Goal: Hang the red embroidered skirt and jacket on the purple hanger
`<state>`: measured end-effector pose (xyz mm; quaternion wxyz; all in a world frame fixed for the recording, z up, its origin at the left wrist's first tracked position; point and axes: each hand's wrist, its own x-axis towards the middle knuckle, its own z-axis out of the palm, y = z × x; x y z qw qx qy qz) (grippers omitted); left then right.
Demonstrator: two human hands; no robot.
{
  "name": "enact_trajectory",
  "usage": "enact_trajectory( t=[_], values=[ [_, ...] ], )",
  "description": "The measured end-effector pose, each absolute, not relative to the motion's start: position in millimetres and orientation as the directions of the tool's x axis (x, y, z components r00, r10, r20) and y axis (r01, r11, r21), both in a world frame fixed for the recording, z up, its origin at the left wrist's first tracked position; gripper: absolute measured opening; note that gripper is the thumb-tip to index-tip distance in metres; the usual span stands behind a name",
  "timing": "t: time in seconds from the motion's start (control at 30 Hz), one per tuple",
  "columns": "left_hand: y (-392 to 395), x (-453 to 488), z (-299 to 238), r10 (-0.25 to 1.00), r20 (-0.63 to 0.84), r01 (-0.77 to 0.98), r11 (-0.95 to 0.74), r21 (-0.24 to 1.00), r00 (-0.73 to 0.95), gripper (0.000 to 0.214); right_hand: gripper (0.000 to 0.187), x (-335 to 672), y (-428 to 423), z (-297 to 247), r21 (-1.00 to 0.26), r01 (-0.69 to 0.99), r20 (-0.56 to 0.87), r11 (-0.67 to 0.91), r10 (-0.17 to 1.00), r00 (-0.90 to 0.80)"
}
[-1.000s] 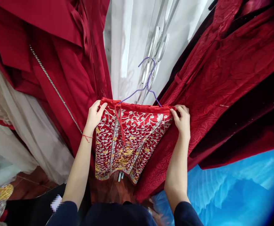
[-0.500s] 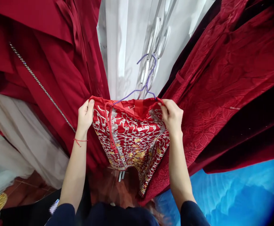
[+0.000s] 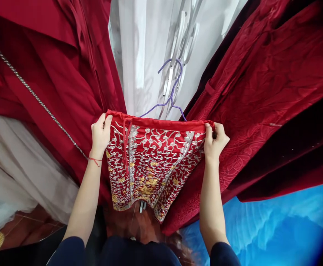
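A red skirt [image 3: 153, 159] with silver and gold embroidery hangs between my two hands, its waistband stretched straight across. My left hand [image 3: 101, 133] pinches the left end of the waistband. At the other end, my right hand [image 3: 216, 142] grips the band with fingers curled round it. Red drawstrings [image 3: 126, 147] dangle down the front near the left side. Behind the band rises a purple wire hanger [image 3: 172, 92]; its lower part is hidden by the skirt. I cannot tell whether the skirt is fixed to it.
Dark red garments hang on the left [image 3: 53, 74] and right [image 3: 261, 85], close to my arms. White panels with handles [image 3: 178, 37] stand behind. Pale fabric [image 3: 25, 155] is at lower left, blue fabric [image 3: 283, 225] at lower right. The floor [image 3: 133, 221] is reddish tile.
My right hand has moved outward to the right, pulling the waistband taut. The skirt's front now lies flatter and wider, and the opening at its top no longer shows.
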<state>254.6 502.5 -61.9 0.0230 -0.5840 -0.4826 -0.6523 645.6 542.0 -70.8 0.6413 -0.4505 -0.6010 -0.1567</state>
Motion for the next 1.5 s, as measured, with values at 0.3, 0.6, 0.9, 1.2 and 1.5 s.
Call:
enact_trajectory(
  t=[0.3, 0.6, 0.9, 1.2, 1.5],
  values=[
    [509.5, 249.5, -52.8, 0.691, 0.696, 0.436, -0.574, 0.693, -0.196, 0.044, 0.031, 641.8, 544.2, -66.9, -0.455, 0.675, 0.890, 0.580, 0.328, 0.318],
    [498.7, 265.4, -72.5, 0.570, 0.782, 0.664, -0.487, 0.567, -0.250, 0.027, 0.014, 539.6, 504.6, -69.9, -0.282, 0.769, 0.957, 0.574, 0.109, 0.269],
    [469.1, 310.0, -73.9, 0.477, 0.826, 0.706, -0.470, 0.529, -0.301, 0.022, 0.027, 430.2, 491.7, -72.3, -0.624, 0.511, 0.678, 0.591, 0.734, -0.021],
    [479.0, 310.4, -64.4, 0.672, 0.707, 0.466, -0.564, 0.682, -0.220, 0.013, 0.026, 424.3, 488.9, -67.1, -0.581, 0.688, 0.620, 0.434, 0.784, 0.029],
    [473.6, 304.7, -71.2, 0.789, 0.601, 0.269, -0.555, 0.787, -0.132, 0.017, 0.014, 427.1, 481.9, -74.1, -0.653, 0.505, 0.666, 0.564, 0.745, 0.029]
  ],
)
